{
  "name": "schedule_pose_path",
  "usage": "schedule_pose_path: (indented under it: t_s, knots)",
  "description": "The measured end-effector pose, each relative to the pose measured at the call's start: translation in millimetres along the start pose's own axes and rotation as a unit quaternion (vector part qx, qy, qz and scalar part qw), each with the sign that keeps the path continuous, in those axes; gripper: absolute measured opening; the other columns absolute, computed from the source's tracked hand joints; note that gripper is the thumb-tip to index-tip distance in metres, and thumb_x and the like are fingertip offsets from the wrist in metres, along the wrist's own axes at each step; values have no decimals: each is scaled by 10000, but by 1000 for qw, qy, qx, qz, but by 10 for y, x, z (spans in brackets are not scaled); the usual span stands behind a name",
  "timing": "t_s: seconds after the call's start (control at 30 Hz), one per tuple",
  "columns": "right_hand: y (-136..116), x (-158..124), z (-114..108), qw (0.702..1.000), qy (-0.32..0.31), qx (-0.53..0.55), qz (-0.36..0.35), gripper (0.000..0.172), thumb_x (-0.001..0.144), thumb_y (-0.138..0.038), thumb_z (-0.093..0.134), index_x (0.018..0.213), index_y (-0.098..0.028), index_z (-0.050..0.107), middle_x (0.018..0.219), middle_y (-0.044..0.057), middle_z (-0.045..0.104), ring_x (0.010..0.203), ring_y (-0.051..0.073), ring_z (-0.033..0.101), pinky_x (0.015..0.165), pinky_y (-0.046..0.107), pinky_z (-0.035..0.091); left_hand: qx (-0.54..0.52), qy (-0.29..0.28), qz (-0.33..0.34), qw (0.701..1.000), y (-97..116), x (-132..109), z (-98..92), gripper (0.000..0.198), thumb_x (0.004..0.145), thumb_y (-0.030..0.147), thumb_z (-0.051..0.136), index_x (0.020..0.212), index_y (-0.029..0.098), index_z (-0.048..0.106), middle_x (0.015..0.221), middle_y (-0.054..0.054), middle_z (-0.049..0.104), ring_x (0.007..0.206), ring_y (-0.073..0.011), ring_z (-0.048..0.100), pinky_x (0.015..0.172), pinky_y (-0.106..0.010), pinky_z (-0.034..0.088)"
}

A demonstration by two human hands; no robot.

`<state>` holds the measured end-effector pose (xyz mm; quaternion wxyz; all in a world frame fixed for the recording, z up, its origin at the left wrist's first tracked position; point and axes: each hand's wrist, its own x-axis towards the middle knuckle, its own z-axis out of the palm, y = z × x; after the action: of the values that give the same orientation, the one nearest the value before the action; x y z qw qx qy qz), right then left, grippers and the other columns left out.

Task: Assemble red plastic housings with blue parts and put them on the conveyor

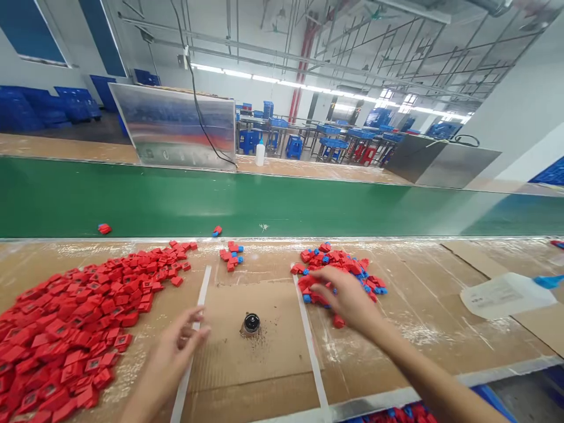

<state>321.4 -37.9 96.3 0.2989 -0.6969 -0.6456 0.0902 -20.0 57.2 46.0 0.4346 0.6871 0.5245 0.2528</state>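
My left hand [176, 346] hovers by the left white tape strip, its fingers loosely bent and apart, with nothing visible in them. My right hand [341, 294] reaches into a pile of red and blue plastic parts [352, 265], thumb and forefinger around a red plastic part [305, 283] at the pile's left edge; the other fingers are partly hidden. Between the hands, a small round black fixture [251, 322] stands on a cardboard sheet [273, 358], with dark crumbs around it. A large heap of red plastic parts [83, 323] spreads to my left.
A green conveyor belt [299, 202] runs across behind the table, with a few loose parts on its near edge. A small red-and-blue cluster [231, 256] lies behind the cardboard. At right lies a white bottle with a blue tip [506, 295]. Below the table edge is a bin of parts [405, 413].
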Motion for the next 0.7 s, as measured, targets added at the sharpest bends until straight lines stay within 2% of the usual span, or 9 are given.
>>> schedule_pose_path:
  t_s: [0.07, 0.13, 0.2, 0.27, 0.37, 0.47, 0.53, 0.6, 0.7]
  knots:
    - [373, 166, -252, 996, 11, -67, 51, 179, 846, -243, 556, 972, -208, 679, 978, 73, 714, 896, 241, 657, 799, 380, 494, 121, 123, -13, 985, -13, 248, -226, 453, 799, 442, 557, 1174, 190, 590, 1181, -110, 613, 795, -240, 655, 811, -398, 510]
    - [700, 284, -399, 993, -4, -97, 72, 183, 822, -250, 554, 931, -210, 695, 944, 80, 727, 883, 268, 667, 782, 401, 501, 206, 178, -12, 962, -48, 461, -353, 419, 843, 390, 490, 1211, 200, 556, 1238, -108, 565, 808, -229, 651, 844, -404, 498]
    - [935, 368, -459, 991, -33, -106, 73, 169, 808, -256, 558, 880, -222, 707, 910, 87, 735, 867, 292, 673, 762, 417, 507, 260, 178, -4, 949, -82, 613, -377, 417, 882, 359, 425, 1243, 178, 528, 1244, -129, 542, 866, -241, 642, 847, -395, 495]
    - [1062, 474, -470, 988, -70, -119, 61, 167, 806, -265, 565, 877, -241, 715, 930, 101, 732, 869, 302, 671, 762, 426, 505, 297, 164, -6, 941, -101, 718, -328, 430, 902, 341, 391, 1256, 132, 517, 1211, -162, 546, 894, -261, 632, 826, -390, 494]
    - [1017, 809, -376, 981, -112, -154, 33, 196, 816, -278, 563, 927, -231, 719, 991, 138, 707, 880, 306, 657, 773, 431, 495, 336, 158, -26, 928, -125, 845, -219, 396, 909, 285, 382, 1231, 117, 539, 1135, -166, 573, 871, -270, 629, 768, -386, 490]
    - [709, 1392, -10, 978, -153, -141, -4, 206, 847, -278, 553, 959, -195, 704, 991, 128, 700, 891, 284, 651, 792, 410, 489, 342, 153, -39, 927, -187, 952, -171, 318, 904, 231, 377, 1098, 135, 610, 1075, -151, 585, 823, -262, 633, 705, -365, 482]
    - [426, 1826, 416, 977, -177, -115, -24, 187, 869, -304, 567, 954, -201, 698, 949, 83, 711, 880, 244, 657, 787, 359, 492, 314, 149, -35, 937, -247, 982, -188, 275, 889, 204, 389, 997, 150, 636, 1041, -136, 597, 816, -257, 634, 700, -358, 481]
    - [140, 2196, 915, 978, -179, -101, -20, 243, 921, -339, 522, 921, -171, 698, 899, 85, 711, 858, 227, 660, 768, 339, 496, 252, 145, -19, 956, -296, 952, -226, 236, 865, 203, 431, 962, 166, 643, 1013, -118, 627, 848, -262, 634, 740, -367, 488]
    - [-214, 2527, 1585, 983, -164, -86, -1, 304, 965, -365, 478, 999, -123, 659, 972, 77, 675, 894, 212, 650, 789, 362, 514, 105, 138, -7, 985, -310, 786, -264, 219, 827, 263, 538, 994, 188, 659, 989, -99, 683, 879, -268, 639, 797, -382, 499]
